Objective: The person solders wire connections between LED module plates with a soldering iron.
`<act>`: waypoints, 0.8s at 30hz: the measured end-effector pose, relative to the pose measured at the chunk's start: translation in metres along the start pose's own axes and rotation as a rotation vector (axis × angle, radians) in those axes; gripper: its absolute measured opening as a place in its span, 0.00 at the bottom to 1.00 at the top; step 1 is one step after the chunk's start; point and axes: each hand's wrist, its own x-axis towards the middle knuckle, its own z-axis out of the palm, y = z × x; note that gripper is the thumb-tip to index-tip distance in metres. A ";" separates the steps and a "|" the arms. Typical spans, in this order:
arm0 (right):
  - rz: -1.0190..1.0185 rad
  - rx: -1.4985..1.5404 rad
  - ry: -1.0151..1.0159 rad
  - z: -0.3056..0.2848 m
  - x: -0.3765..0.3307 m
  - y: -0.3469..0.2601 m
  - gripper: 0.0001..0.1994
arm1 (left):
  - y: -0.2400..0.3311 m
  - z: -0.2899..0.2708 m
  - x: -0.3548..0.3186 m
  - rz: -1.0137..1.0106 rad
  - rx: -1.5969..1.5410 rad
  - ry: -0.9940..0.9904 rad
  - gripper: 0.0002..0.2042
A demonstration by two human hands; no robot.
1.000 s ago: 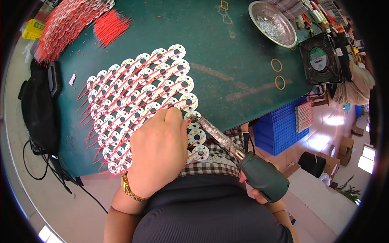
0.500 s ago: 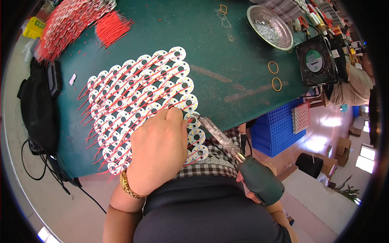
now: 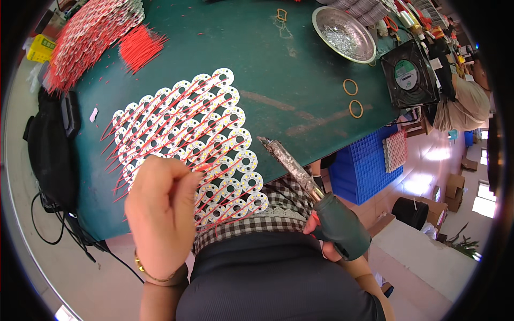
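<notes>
Rows of round white LED boards (image 3: pixel 239 139) lie joined in a sheet on the table, thin red wires running slantwise across them. Over the left part of the sheet is my left hand (image 3: pixel 160 206), closed in a pinch with a red wire at its fingertips. A watch strap circles that wrist and the hand hides some boards. My right hand (image 3: pixel 331 251), partly hidden, grips the dark green handle of a soldering iron (image 3: pixel 342 227). The iron's metal tip points up and left, just right of the boards and apart from them.
A green table (image 3: pixel 257 59) carries a red wire bundle (image 3: pixel 140 49), stacked wired boards (image 3: pixel 88 40), a metal bowl (image 3: pixel 369 45) of silvery bits, rubber bands (image 3: pixel 355 109) and a black fan (image 3: pixel 396 64). Beside it stands a blue crate (image 3: pixel 353 174). A person (image 3: pixel 463 104) sits at far right.
My left hand has drawn left and back from the right edge of the boards. The iron's tip has moved slightly up and left, apart from the boards. The whole view has shifted a little.
</notes>
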 end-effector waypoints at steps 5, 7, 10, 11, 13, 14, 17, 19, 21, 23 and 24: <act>0.112 -0.228 -0.093 -0.013 0.001 -0.005 0.31 | 0.001 0.024 -0.004 0.214 -0.141 -0.100 0.04; 0.082 -0.251 -0.100 -0.019 -0.001 -0.002 0.31 | 0.001 0.028 -0.006 0.175 -0.168 -0.140 0.04; 0.168 -0.141 -0.151 -0.020 -0.006 0.016 0.12 | -0.005 0.034 -0.007 -0.005 -0.251 -0.125 0.03; 0.067 0.016 -0.078 -0.015 -0.011 0.022 0.19 | -0.008 0.037 -0.008 -0.008 -0.258 -0.119 0.03; -0.034 0.178 -0.010 -0.012 -0.014 0.028 0.26 | -0.011 0.041 -0.009 -0.010 -0.258 -0.117 0.03; 0.006 0.204 -0.036 -0.015 -0.016 0.029 0.32 | -0.013 0.043 -0.009 -0.009 -0.261 -0.114 0.03; 0.096 0.232 -0.021 -0.013 -0.023 0.025 0.37 | -0.015 0.051 -0.008 0.094 -0.156 -0.088 0.06; 0.146 0.237 0.020 -0.013 -0.025 0.018 0.37 | -0.014 0.056 -0.008 0.123 -0.096 -0.070 0.06; 0.129 0.234 -0.011 -0.014 -0.022 0.011 0.25 | -0.013 0.058 -0.008 0.152 -0.037 -0.051 0.07; 0.210 0.085 -0.061 -0.022 -0.022 -0.002 0.27 | -0.012 0.058 -0.008 0.164 -0.019 -0.051 0.07; 0.288 -0.065 -0.109 -0.025 -0.023 -0.007 0.30 | -0.012 0.059 -0.008 0.164 -0.018 -0.053 0.07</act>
